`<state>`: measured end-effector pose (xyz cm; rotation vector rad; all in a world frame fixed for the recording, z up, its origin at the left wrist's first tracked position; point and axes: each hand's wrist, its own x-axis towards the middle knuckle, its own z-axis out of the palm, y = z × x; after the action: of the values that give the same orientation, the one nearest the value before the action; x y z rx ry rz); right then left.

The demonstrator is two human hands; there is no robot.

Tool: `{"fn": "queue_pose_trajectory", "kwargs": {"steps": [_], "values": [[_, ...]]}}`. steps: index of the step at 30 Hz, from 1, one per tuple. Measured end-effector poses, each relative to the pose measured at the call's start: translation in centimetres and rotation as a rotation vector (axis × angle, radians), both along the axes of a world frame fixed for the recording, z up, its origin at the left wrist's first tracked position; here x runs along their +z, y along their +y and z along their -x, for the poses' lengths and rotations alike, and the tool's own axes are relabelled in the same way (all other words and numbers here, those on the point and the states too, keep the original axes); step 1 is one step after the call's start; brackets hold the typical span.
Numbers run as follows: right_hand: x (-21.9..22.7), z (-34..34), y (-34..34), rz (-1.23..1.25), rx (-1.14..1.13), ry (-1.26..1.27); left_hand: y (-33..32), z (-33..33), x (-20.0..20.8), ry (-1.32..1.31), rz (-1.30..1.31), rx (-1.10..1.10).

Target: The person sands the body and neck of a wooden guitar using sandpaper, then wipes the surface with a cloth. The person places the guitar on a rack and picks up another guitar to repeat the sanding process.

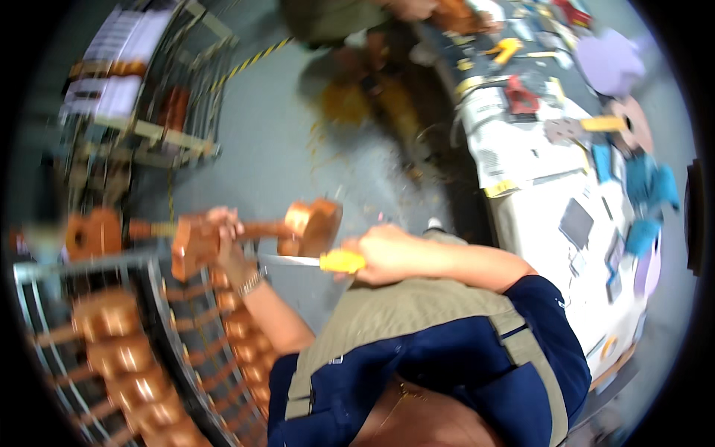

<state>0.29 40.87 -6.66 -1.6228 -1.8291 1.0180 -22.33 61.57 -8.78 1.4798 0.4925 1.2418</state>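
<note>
My right hand [389,253] is closed around a yellow-handled tool with a long flat metal blade [290,261], its exact kind blurred. The blade points left, toward my left wrist. My left hand [228,232] has its fingers closed on a glossy brown ukulele [195,247], partly hidden by the hand. A brown neck runs right from there to another rounded brown body [313,223]. Blur leaves it unclear whether these are one instrument or two.
Racks at lower left hold rows of brown ukulele bodies [123,354]. A wire rack [179,138] stands at far left. On the right, a workbench [521,216] carries blue cloths [648,186], a red tool [520,97] and instrument parts. Another person [328,18] is at the top.
</note>
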Motion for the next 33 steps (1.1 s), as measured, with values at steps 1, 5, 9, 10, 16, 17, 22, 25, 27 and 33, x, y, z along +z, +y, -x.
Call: {"fn": "queue_pose_trajectory", "kwargs": {"steps": [1,5,9,10,16,17,22,25,27,33], "values": [[-0.7,-0.1,-0.3,0.029,0.005,-0.034,0.0,-0.7,-0.2,0.0,0.041,-0.038],[-0.4,-0.4,-2.3,-0.112,-0.303,0.061,1.3,-4.5,-0.7,-0.005,0.057,-0.254],[-3.3,0.6,-6.8,0.144,-0.401,-0.093,0.8,-9.1,-3.1,-0.023,0.123,-0.543],[-4.5,0.4,-8.6,0.026,-0.579,-0.135,-0.4,-10.7,-3.4,-0.027,0.077,-0.615],[-2.0,2.8,-27.6,0.17,-1.652,-0.221,-5.0,-13.6,-2.8,0.326,-0.022,-0.535],[-1.9,3.7,-32.2,0.226,-1.864,-0.156,-6.3,-14.3,-2.2,0.361,-0.098,-0.509],[-4.3,7.9,-55.6,0.899,-2.488,-0.418,-10.9,-16.8,-3.7,0.492,-0.232,-0.446],[-12.3,9.5,-72.4,0.853,-2.522,-0.71,-14.8,-17.3,-2.2,0.604,-0.336,-0.484],[-17.0,10.0,-84.3,0.701,-2.348,-0.878,-13.2,-16.7,-8.0,0.513,-0.22,-0.518],[-22.8,2.7,-81.9,1.695,-2.604,-0.304,-20.9,-14.6,2.5,0.576,-0.484,-0.214]]}}
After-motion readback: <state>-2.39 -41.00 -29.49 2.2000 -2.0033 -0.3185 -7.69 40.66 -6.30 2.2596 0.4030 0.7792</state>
